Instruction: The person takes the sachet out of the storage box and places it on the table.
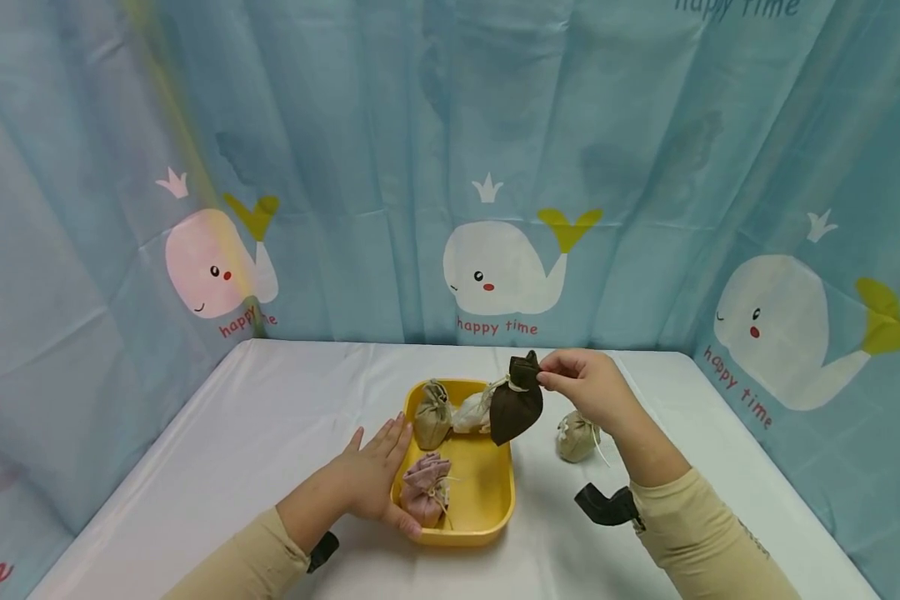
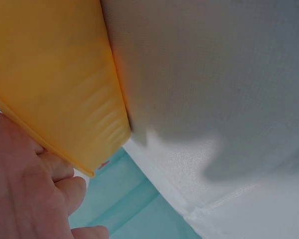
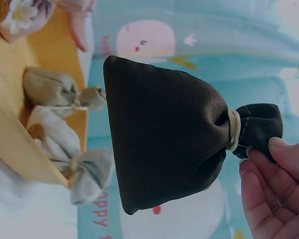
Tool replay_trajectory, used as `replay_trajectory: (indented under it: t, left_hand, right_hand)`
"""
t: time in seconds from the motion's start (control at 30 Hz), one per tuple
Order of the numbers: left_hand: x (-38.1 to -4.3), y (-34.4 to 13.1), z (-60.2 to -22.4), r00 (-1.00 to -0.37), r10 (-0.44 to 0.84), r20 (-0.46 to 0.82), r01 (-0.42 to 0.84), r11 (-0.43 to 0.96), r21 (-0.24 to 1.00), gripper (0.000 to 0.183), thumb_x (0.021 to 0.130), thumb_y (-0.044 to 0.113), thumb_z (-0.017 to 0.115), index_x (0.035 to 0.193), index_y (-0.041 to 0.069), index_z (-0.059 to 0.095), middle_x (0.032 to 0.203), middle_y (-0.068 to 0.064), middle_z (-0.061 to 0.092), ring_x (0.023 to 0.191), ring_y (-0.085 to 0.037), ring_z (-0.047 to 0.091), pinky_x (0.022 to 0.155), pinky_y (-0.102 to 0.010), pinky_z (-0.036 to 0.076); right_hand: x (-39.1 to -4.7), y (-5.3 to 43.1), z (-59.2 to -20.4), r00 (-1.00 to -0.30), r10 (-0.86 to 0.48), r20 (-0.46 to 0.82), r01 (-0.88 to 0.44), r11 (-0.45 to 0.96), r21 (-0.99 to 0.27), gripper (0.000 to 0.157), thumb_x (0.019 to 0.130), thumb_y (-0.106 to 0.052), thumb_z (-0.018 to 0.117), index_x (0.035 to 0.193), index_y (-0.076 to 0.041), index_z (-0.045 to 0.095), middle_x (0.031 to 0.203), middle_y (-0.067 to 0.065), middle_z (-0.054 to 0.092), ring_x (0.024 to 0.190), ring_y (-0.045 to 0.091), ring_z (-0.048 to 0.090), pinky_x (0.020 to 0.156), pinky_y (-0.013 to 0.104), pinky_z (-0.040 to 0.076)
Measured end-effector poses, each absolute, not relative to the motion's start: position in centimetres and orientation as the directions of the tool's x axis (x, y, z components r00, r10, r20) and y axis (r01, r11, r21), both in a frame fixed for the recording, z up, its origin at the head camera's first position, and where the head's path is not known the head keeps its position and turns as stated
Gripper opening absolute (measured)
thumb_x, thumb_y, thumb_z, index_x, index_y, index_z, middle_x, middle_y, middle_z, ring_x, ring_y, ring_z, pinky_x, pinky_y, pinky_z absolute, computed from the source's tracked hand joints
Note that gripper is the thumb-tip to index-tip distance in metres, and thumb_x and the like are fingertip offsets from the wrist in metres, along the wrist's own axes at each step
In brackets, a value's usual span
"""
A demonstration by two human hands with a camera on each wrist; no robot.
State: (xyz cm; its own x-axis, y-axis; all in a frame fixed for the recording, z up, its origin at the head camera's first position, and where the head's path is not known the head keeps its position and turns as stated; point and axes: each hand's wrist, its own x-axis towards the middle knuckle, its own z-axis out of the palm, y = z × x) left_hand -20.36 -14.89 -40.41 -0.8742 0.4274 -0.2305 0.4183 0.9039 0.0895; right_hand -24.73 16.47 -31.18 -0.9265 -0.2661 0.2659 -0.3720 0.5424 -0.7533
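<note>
My right hand (image 1: 587, 385) pinches the gathered top of a dark brown cloth pouch (image 3: 164, 134), tied with a pale cord. The pouch hangs over the right rear side of a yellow tray (image 1: 487, 537). Along the tray's left rim rests my left hand (image 1: 371, 471), fingers extended, thumb at the front corner. Inside the tray, an olive-beige pouch (image 1: 432, 417) stands at the back left, with a whitish pouch (image 1: 468, 414) beside it, partly hidden behind the brown one. A pink pouch (image 1: 425, 487) lies at the front left; the right wrist view shows a white flower (image 3: 19, 16) on it.
On the white-covered table (image 1: 300, 392), a beige pouch (image 1: 576, 437) with white trim sits right of the tray, below my right wrist. A blue curtain (image 1: 360, 250) with printed whales encloses the back and sides. Black straps (image 1: 607, 506) hang at the wrists.
</note>
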Motion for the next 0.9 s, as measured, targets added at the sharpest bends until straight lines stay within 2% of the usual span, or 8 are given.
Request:
replay_trajectory:
  t: [0.2, 0.47, 0.7, 0.9]
  left_hand:
    - [-20.4, -14.9, -40.3, -0.876, 0.421, -0.234, 0.414, 0.907, 0.08, 0.139, 0.045, 0.091, 0.046, 0.147, 0.005, 0.006, 0.153, -0.013, -0.003, 0.14, -0.028, 0.002, 0.105, -0.059, 0.007]
    - [-20.4, -14.8, -40.0, -0.875, 0.424, -0.235, 0.417, 0.905, 0.084, 0.138, 0.047, 0.09, 0.048, 0.147, 0.005, 0.006, 0.153, -0.013, -0.002, 0.14, -0.027, 0.002, 0.105, -0.059, 0.007]
    - [-20.3, -14.7, -40.2, -0.874, 0.41, -0.26, 0.403, 0.912, 0.081, 0.139, 0.046, 0.09, 0.048, 0.147, 0.005, 0.006, 0.153, -0.012, -0.004, 0.14, -0.028, 0.002, 0.106, -0.059, 0.006]
    - [-20.3, -14.6, -40.1, -0.884, 0.394, -0.251, 0.389, 0.918, 0.071, 0.141, 0.043, 0.091, 0.047, 0.147, 0.006, 0.007, 0.153, -0.012, -0.003, 0.14, -0.028, 0.003, 0.106, -0.059, 0.006]
  right_hand:
    - [-24.4, 17.8, -30.3, -0.921, -0.24, 0.307, -0.39, 0.557, -0.733, 0.011, 0.086, -0.015, 0.065, 0.091, -0.005, 0.068, 0.084, 0.006, 0.065, 0.078, 0.018, 0.057, 0.065, 0.029, 0.048]
    - [-24.5, 19.3, -30.0, -0.918, -0.209, 0.336, -0.395, 0.545, -0.74, 0.014, 0.086, -0.016, 0.064, 0.091, -0.004, 0.068, 0.087, 0.009, 0.066, 0.081, 0.016, 0.06, 0.071, 0.034, 0.05]
    - [-24.5, 20.6, -29.7, -0.914, -0.168, 0.369, -0.398, 0.549, -0.735, 0.014, 0.086, -0.015, 0.065, 0.09, -0.002, 0.067, 0.084, 0.008, 0.065, 0.075, 0.009, 0.059, 0.069, 0.024, 0.049]
    - [-24.5, 21.7, -29.4, -0.928, -0.126, 0.352, -0.357, 0.576, -0.735, 0.019, 0.087, -0.018, 0.063, 0.094, 0.0, 0.066, 0.087, 0.007, 0.065, 0.077, 0.007, 0.059, 0.074, 0.024, 0.047]
